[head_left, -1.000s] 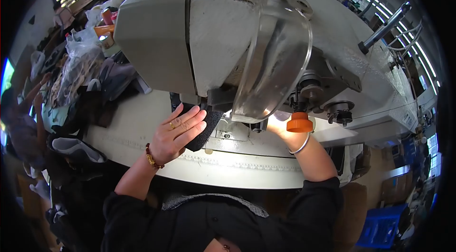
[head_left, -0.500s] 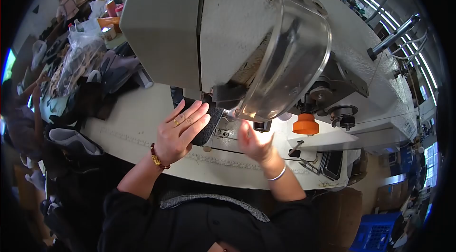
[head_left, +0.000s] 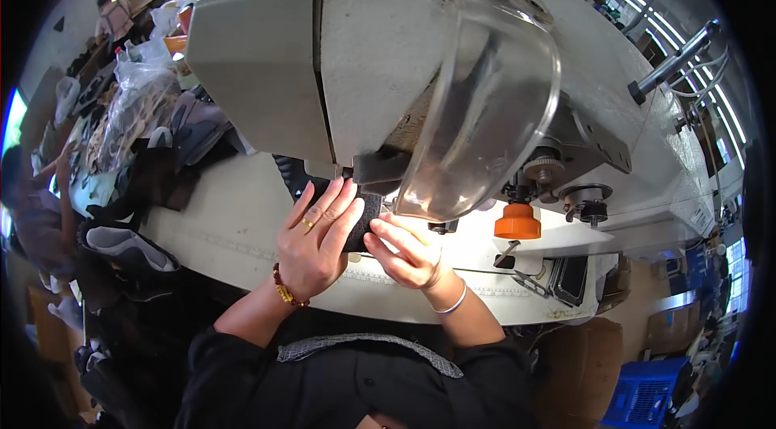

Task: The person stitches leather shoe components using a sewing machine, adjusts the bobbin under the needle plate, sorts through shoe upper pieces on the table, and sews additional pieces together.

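Observation:
A dark, textured fabric piece (head_left: 368, 223) lies beneath the head of a sewing machine (head_left: 267, 57). My left hand (head_left: 317, 239) rests flat on it, fingers stretched toward the needle area and slightly apart. At the fabric's right edge is my right hand (head_left: 408, 251), its fingers bent and closed on that edge; the thumb's contact is not clear. The clear plastic guard (head_left: 493, 98) hangs just above my right hand. My fingertips and the machine head partly cover the fabric.
An orange knob (head_left: 517, 223) sits on the machine at right. Thread snips (head_left: 529, 283) and a dark tray (head_left: 570, 279) lie on the white table (head_left: 218, 211). A dark shoe upper (head_left: 129, 247) and plastic bags (head_left: 141, 98) are at left, with another person (head_left: 36, 203) beyond.
My right hand has moved left from beneath the guard to the fabric's edge. My left hand stays flat on the fabric. The camera view has shifted slightly.

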